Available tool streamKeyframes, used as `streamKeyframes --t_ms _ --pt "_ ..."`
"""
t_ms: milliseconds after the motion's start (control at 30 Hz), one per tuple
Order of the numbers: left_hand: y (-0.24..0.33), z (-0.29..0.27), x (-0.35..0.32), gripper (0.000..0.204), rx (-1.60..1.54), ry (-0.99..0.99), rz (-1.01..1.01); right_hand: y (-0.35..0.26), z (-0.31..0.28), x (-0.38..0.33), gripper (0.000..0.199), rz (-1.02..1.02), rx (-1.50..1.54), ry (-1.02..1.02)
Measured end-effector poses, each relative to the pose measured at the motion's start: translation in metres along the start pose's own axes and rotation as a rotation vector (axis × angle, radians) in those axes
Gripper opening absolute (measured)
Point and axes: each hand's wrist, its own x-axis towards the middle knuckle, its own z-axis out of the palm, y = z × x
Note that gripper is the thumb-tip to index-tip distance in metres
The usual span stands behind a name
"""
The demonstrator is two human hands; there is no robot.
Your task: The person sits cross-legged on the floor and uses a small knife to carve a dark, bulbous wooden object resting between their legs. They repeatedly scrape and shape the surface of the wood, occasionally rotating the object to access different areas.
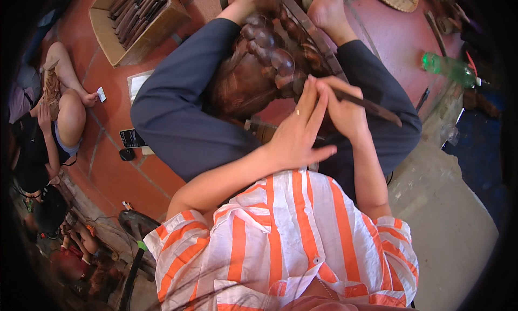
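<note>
Both hands on carving | right hand (pixel 345 111) closed round chisel (pixel 372 106), tip at wood carving (pixel 264 68) resting on lap | left hand (pixel 299 133) open, fingers steadying blade | step: detail cutting | next likely needs short controlled push

Open brown cardboard box (pixel 141 21), far left on the red tiled floor, filled with dark wooden-handled tools. Green plastic bottle (pixel 449 68) lying on its side, far right. Dark phone, screen (pixel 133 138) face-up, left on the floor, white paper sheet (pixel 138 84) just beyond. Small white packet (pixel 101 94) farther left.
</note>
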Motion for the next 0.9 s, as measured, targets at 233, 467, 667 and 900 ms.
streamKeyframes --t_ms 233,467,667,900 --pt "-0.001 -0.002 -0.002 0.116 0.026 0.024 -0.002 -0.006 -0.003 0.009 0.018 -0.001 0.002 -0.05" --pt "0.004 -0.002 -0.009 0.117 0.006 0.024 -0.015 0.0 -0.001 0.008 0.018 -0.105 -0.037 -0.06" --pt "0.007 -0.002 -0.014 0.118 -0.022 0.007 -0.025 0.0 0.002 0.002 0.018 -0.147 -0.017 -0.046" --pt "0.004 -0.006 -0.003 0.117 0.008 0.01 -0.025 -0.004 -0.002 0.011 0.018 -0.018 0.036 -0.059"
